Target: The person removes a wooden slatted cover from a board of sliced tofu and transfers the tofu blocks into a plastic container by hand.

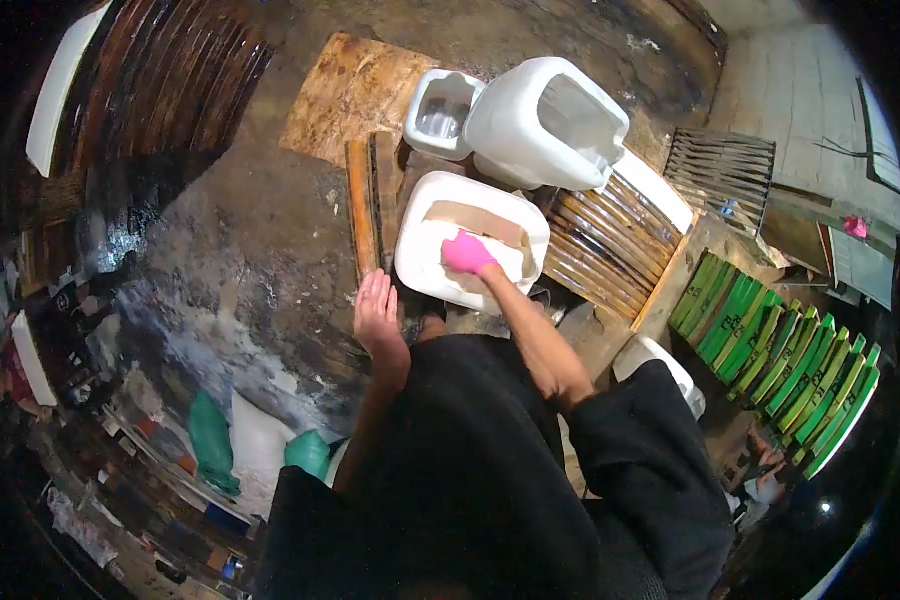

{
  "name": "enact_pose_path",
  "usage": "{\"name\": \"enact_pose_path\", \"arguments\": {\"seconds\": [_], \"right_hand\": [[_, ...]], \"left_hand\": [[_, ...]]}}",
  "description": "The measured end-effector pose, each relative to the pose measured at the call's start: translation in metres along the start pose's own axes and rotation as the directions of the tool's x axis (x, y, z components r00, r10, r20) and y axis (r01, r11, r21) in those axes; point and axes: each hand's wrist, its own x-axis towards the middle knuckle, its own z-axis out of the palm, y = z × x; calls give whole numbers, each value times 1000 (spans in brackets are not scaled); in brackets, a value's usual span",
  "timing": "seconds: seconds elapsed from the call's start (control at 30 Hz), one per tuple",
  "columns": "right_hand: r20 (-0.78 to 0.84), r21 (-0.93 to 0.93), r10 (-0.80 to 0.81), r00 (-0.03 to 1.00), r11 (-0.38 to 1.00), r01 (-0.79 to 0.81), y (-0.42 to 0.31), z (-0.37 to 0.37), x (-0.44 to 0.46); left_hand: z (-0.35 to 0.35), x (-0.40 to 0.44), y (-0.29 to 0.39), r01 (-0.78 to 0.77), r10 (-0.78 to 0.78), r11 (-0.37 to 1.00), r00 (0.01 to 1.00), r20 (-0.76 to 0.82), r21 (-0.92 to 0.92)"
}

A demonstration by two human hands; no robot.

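My left hand is bare, its fingers stretched out close together. It is near the end of a wooden plank and holds nothing that I can see. My right hand wears what looks like a pink glove and reaches down into a white plastic basin. Its fingers look curled against white material in there; whatever they hold is hidden. Along the basin's far inner side runs a flat brown strip.
Beyond the basin stand a large cut-open white container and a smaller one. Slatted wooden racks and green-edged stacked frames are to the right. White and green sacks lie at lower left. Another person is at lower right.
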Motion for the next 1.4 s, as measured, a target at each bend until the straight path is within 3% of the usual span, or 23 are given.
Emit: {"name": "enact_pose_path", "arguments": {"seconds": [0.07,0.13,0.23,0.27,0.3,0.37,0.4,0.47,0.53,0.6,0.67,0.73,0.77,0.87,0.93,1.03,1.07,1.13,1.17,1.27,1.3,1.33,1.4], "right_hand": [[-6,-82,-45,999,996,45,-27,11,4],[-94,284,204,975,944,-170,-38,7,4],[-51,294,124,991,950,-104,-25,-10,-7],[-88,-7,-176,981,984,176,-14,-8,-19],[9,375,54,998,926,-54,-28,-72,-54],[-75,416,-229,970,877,239,16,-106,-97],[150,812,-256,955,584,29,41,-136,-122],[139,988,-314,939,102,-112,114,-175,-184],[-68,943,-201,977,-334,-3,207,-196,-234],[-314,793,303,900,-437,424,318,-171,-261],[-185,847,827,531,-140,513,449,-123,-266],[-159,925,920,358,12,380,565,-99,-277],[-241,937,927,288,144,318,616,-86,-278],[-449,890,872,195,455,15,733,-79,-253],[-562,774,797,221,601,-200,774,-63,-227],[-581,690,789,200,608,-394,781,-68,-183],[-623,495,767,153,538,-682,759,-68,-163],[-615,671,788,-5,520,-528,738,-66,-138],[-620,774,780,-85,590,-230,737,-66,-130],[-295,788,923,247,89,609,769,-71,-148],[-181,847,922,343,-31,531,745,-117,-174],[-1,845,802,597,-319,430,772,-124,-181],[-18,832,518,855,-466,299,817,-117,-187]], "left_hand": [[7,3,-7,-20,19,999,1000,18,34],[22,1,-8,-88,84,989,996,44,115],[48,3,-26,-161,147,960,986,79,230],[59,-2,-31,-154,135,947,987,85,282],[65,-2,-43,-186,149,911,981,126,368],[92,-8,-67,-221,154,854,972,176,471],[100,-8,-83,-253,153,798,963,223,547],[105,-1,-134,-268,102,715,954,283,645],[125,-12,-169,-250,45,595,959,279,764],[128,-14,-201,-354,81,408,932,353,841],[100,4,-238,-475,222,128,869,441,871],[86,19,-248,-548,471,-55,723,506,834],[87,22,-258,-447,528,-62,744,409,893],[142,-12,-251,-213,601,-132,760,249,968],[132,-9,-247,-207,578,-101,784,226,973],[151,-11,-256,-205,654,-94,725,215,974],[145,-8,-254,-211,660,-100,717,224,972],[142,-2,-257,-216,669,-103,708,228,971],[140,-4,-256,-205,673,-106,705,222,973],[133,-5,-249,-190,653,-162,715,249,968],[135,-5,-251,-184,663,-173,705,252,968],[137,-5,-254,-175,672,-184,696,254,967],[145,-8,-256,-94,692,-210,689,215,973]]}}
